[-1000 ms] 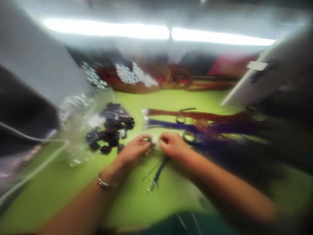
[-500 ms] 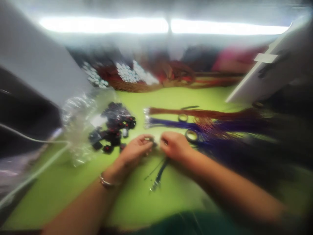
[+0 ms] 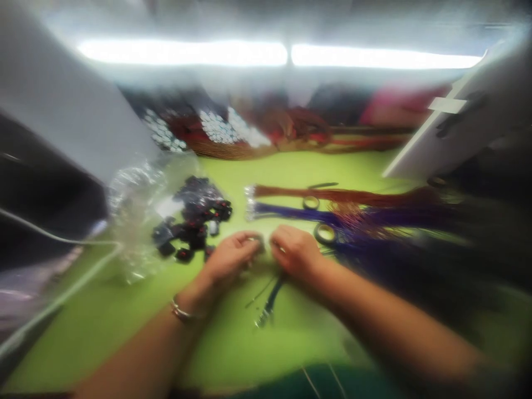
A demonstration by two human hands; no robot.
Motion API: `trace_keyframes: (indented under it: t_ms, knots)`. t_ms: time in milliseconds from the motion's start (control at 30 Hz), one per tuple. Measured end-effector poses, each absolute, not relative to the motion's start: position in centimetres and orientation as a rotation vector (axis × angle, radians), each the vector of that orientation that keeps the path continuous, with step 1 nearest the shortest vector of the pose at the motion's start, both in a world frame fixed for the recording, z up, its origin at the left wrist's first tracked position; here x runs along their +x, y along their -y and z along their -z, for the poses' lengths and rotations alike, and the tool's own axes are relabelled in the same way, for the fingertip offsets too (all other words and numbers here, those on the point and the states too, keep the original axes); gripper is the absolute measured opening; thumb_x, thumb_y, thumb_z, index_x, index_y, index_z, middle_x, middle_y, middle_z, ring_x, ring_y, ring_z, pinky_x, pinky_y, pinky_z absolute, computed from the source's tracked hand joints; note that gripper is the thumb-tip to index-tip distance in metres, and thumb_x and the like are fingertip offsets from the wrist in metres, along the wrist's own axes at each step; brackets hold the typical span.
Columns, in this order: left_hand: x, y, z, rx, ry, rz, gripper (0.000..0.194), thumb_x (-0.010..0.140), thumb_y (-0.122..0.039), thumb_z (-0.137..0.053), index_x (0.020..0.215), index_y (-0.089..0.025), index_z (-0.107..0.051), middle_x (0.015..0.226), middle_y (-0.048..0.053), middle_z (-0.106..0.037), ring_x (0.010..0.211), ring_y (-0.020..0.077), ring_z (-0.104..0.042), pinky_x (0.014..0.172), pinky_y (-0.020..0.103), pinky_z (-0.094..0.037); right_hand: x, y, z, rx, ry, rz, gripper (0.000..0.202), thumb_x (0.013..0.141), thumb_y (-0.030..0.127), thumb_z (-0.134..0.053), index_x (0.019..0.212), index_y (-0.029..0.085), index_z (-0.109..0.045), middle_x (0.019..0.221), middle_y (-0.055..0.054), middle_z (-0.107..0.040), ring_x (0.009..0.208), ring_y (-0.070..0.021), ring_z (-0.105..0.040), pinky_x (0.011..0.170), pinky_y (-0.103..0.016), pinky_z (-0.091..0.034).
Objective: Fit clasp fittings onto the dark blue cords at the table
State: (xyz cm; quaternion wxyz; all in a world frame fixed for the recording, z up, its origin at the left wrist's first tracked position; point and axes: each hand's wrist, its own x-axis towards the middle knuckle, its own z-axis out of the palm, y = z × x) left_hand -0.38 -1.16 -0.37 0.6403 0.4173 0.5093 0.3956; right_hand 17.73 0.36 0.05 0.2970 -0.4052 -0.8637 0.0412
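Note:
My left hand [image 3: 230, 256] pinches a small dark piece [image 3: 260, 243], perhaps a connector housing, between thumb and fingers. Close by on its right, my right hand [image 3: 297, 250] has its fingers pressed together; blur hides what they grip. Below the right hand, a short bunch of dark blue wires [image 3: 271, 299] with shiny metal ends lies on the green tabletop [image 3: 233, 343]. Left of my left hand sits a heap of black connector housings [image 3: 192, 233] with red spots, partly inside a clear plastic bag [image 3: 137, 216].
Brown wires [image 3: 286, 192] and blue wires [image 3: 282, 211] with white connectors extend rightward behind my hands. Two tape rolls, a larger one [image 3: 317, 234] and a smaller one [image 3: 305, 203], lie by them. More wire bundles [image 3: 233, 148] line the back. Panels [image 3: 440, 133] stand at both sides.
The right hand's fingers have shifted slightly left and turned a little, close to the left hand. The whole view has moved slightly; the left hand keeps its pinch.

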Motion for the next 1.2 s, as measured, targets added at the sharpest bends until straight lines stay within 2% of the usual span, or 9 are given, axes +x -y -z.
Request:
trace_keyframes:
  t_ms: [133, 300, 567, 800, 1000, 1200]
  knots:
    - [-0.2, 1.2, -0.1, 0.935, -1.126, -0.883, 0.038, 0.070, -0.034, -0.071, 0.102, -0.014, -0.062, 0.074, 0.003, -0.063, 0.051, 0.0058, -0.048, 0.047, 0.018, -0.035, 17.9, -0.1, -0.3, -1.029, 2.323, 0.160, 0.019, 0.084, 0.017, -0.042, 0.069, 0.018, -0.053, 0.066, -0.003, -0.051, 0.064, -0.0139, -0.040, 0.057, -0.027, -0.022]
    - [-0.3, 1.3, -0.1, 0.941, -1.121, -0.863, 0.038, 0.070, -0.035, -0.071, 0.101, -0.014, -0.063, 0.074, 0.003, -0.062, 0.051, 0.0056, -0.048, 0.046, 0.018, -0.035, 17.9, 0.0, -0.4, -0.985, 2.323, 0.228, 0.019, 0.083, 0.016, -0.041, 0.068, 0.018, -0.052, 0.064, -0.003, -0.048, 0.063, -0.0145, -0.038, 0.057, -0.028, -0.023]
    - [-0.3, 1.0, 0.8, 1.042, -1.170, -0.917, 0.039, 0.070, -0.033, -0.071, 0.102, -0.013, -0.060, 0.066, 0.000, -0.058, 0.051, 0.0070, -0.048, 0.048, 0.020, -0.037, 17.6, -0.4, 0.6, -1.082, 2.195, -0.139, 0.009, 0.079, 0.015, -0.048, 0.072, 0.018, -0.052, 0.068, -0.002, -0.054, 0.064, -0.0137, -0.044, 0.060, -0.025, -0.031]
    - [-0.3, 0.8, 1.4, 1.080, -1.149, -0.976, 0.037, 0.070, -0.030, -0.072, 0.100, -0.014, -0.059, 0.064, -0.001, -0.058, 0.051, 0.0082, -0.051, 0.049, 0.020, -0.040, 17.6, -0.7, 0.7, -1.167, 2.080, -0.347, 0.009, 0.075, 0.012, -0.051, 0.068, 0.019, -0.051, 0.066, 0.001, -0.054, 0.060, -0.0121, -0.043, 0.058, -0.024, -0.031]
    - [-0.2, 1.1, 0.7, 0.974, -1.162, -0.918, 0.041, 0.068, -0.032, -0.073, 0.102, -0.013, -0.061, 0.066, 0.002, -0.061, 0.052, 0.0087, -0.052, 0.049, 0.021, -0.039, 17.9, -0.8, 0.6, -0.906, 2.218, -0.019, 0.012, 0.082, 0.015, -0.046, 0.072, 0.018, -0.053, 0.068, -0.003, -0.055, 0.067, -0.0150, -0.044, 0.065, -0.027, -0.031]
    - [0.2, 1.5, -0.1, 0.911, -1.107, -0.903, 0.038, 0.065, -0.031, -0.075, 0.096, -0.011, -0.066, 0.067, 0.004, -0.064, 0.051, 0.0081, -0.052, 0.047, 0.020, -0.037, 17.7, -0.4, 0.4, -0.851, 2.271, 0.187, 0.018, 0.083, 0.015, -0.042, 0.067, 0.018, -0.049, 0.062, -0.002, -0.050, 0.064, -0.0163, -0.039, 0.062, -0.029, -0.028]
